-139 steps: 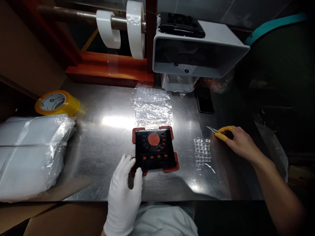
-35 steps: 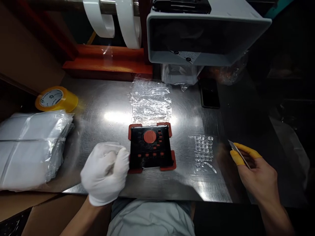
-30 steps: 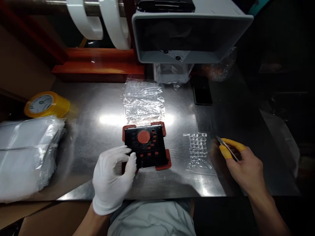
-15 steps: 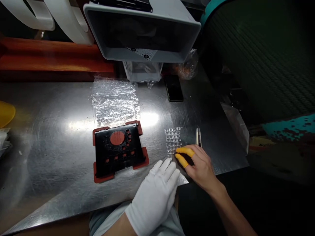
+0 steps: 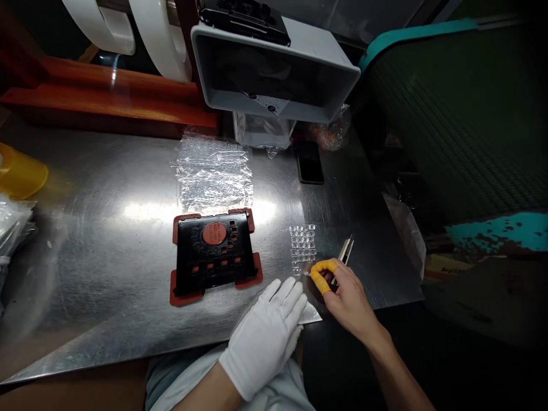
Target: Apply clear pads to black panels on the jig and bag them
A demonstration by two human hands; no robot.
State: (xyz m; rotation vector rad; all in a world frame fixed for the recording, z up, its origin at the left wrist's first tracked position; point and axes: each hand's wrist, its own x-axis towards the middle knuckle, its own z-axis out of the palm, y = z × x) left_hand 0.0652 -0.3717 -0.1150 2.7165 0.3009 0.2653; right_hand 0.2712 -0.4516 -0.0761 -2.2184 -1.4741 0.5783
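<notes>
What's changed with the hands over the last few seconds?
The white-gloved left hand let go of the black and red plate and moved right. The right hand, holding tweezers, moved left to the clear plastic pieces. The plate stayed on the steel table.

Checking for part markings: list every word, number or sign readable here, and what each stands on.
No text can be read.
White label on the grey bin: printed, too small to read.
Black plate: marks around the red disc, too small to read.
</notes>
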